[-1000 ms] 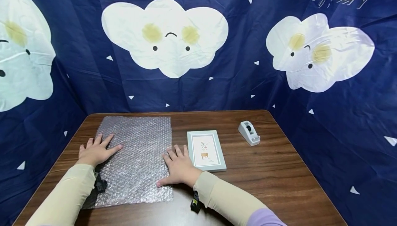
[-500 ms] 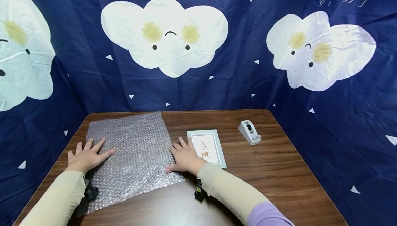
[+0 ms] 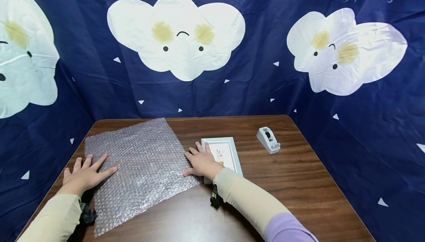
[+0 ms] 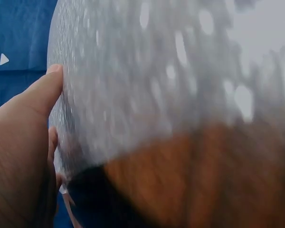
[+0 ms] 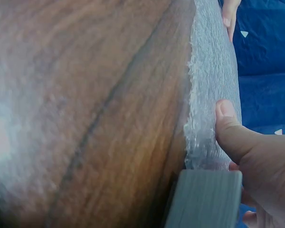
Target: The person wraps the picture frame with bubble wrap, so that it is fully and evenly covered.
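A sheet of clear bubble wrap (image 3: 139,161) lies turned at an angle on the wooden table. My left hand (image 3: 84,173) rests with spread fingers on its left edge; in the left wrist view the thumb (image 4: 50,88) touches the wrap. On the right edge lies my right hand (image 3: 202,161), fingers straight, its thumb (image 5: 230,126) on the wrap in the right wrist view. A picture frame (image 3: 234,157) with a pale blue-green border and a plant print lies under part of the right hand and wrist, which cover its left side and lower middle.
A white tape dispenser (image 3: 268,139) stands at the back right of the table (image 3: 282,190). A dark blue curtain (image 3: 259,87) with cloud prints hangs behind and along both sides.
The bubble wrap has turned counterclockwise and slid left, its right corner reaching the frame. My left hand has moved left and nearer; my right hand has moved right and away, over the frame's edge.
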Demonstrator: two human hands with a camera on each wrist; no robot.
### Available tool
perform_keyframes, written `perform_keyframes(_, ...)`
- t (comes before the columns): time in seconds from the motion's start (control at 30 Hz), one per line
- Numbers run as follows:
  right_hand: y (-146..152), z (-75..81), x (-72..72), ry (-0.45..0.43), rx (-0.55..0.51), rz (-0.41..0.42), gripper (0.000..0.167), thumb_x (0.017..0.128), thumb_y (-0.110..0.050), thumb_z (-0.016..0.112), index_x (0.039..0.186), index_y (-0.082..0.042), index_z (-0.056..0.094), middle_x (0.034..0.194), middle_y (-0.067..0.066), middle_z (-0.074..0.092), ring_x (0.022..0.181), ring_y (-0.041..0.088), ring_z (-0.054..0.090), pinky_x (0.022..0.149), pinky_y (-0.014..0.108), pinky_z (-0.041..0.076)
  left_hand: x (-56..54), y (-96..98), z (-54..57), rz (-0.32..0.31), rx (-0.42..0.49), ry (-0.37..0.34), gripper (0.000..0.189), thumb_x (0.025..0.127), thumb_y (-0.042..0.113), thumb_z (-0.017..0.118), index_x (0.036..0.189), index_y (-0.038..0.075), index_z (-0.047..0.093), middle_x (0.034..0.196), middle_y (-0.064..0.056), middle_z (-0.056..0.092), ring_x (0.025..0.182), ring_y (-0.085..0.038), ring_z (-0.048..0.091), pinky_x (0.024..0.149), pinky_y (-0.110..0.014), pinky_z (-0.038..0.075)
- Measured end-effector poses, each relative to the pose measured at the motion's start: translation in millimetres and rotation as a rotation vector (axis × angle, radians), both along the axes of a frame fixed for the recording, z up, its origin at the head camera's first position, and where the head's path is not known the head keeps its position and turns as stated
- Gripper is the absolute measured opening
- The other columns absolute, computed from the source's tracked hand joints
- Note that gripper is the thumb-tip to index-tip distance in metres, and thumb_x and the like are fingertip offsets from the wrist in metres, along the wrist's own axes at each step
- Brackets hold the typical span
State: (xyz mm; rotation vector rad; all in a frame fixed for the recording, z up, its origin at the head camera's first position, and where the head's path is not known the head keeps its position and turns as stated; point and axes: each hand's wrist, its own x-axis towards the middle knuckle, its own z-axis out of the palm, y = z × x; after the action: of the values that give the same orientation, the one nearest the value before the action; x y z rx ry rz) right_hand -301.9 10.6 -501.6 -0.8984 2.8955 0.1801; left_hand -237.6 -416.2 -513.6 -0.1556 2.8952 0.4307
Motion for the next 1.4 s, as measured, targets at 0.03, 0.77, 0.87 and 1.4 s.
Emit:
perform_keyframes(0.03,-0.1,0.1,-0.6,0.003,-0.002,0.004,0.089,0.083,-0.077,0.054,0.158,-0.033,0.037,0.163,-0.004,0.034,0.155,0.031,0.014,0.121,0.06,0.01,2.6,-1.3,-0.2,0.002,-0.003,-0.006,0.109,0.087,0.086,0.039,0.163,0.014,0.009,0.155,-0.044,-0.002,0.134,-0.071,-0.015,0.096,-0.086,-0.01)
perform_keyframes(0.77,6.4,2.5,-22.2,0.04,0.021,-0.051,0.091,0.085,-0.075,0.052,0.161,-0.028,0.031,0.165,-0.001,0.03,0.155,0.032,0.014,0.121,0.06,0.011,35.3,-5.5,-4.3,0.017,-0.035,-0.019,0.109,0.087,0.086,0.039,0.163,0.015,0.007,0.154,-0.044,0.0,0.132,-0.073,-0.013,0.093,-0.088,-0.01)
perform_keyframes(0.87,6.3,2.0,-24.8,0.045,0.015,-0.062,0.092,0.085,-0.075,0.052,0.16,-0.027,0.032,0.165,0.0,0.031,0.155,0.032,0.015,0.121,0.061,0.011,40.4,-4.9,-4.7,0.018,-0.039,-0.012,0.108,0.087,0.085,0.04,0.163,0.016,0.006,0.154,-0.044,0.002,0.132,-0.074,-0.011,0.093,-0.088,-0.008)
perform_keyframes(1.4,3.5,4.1,-39.7,0.077,-0.038,-0.205,0.106,0.077,-0.078,0.061,0.162,-0.023,0.028,0.165,0.004,0.031,0.155,0.034,0.014,0.121,0.061,0.01,60.9,-1.9,-10.0,0.029,-0.052,-0.006,0.105,0.089,0.084,0.038,0.163,0.016,0.008,0.154,-0.044,0.003,0.131,-0.074,-0.01,0.091,-0.089,-0.007)
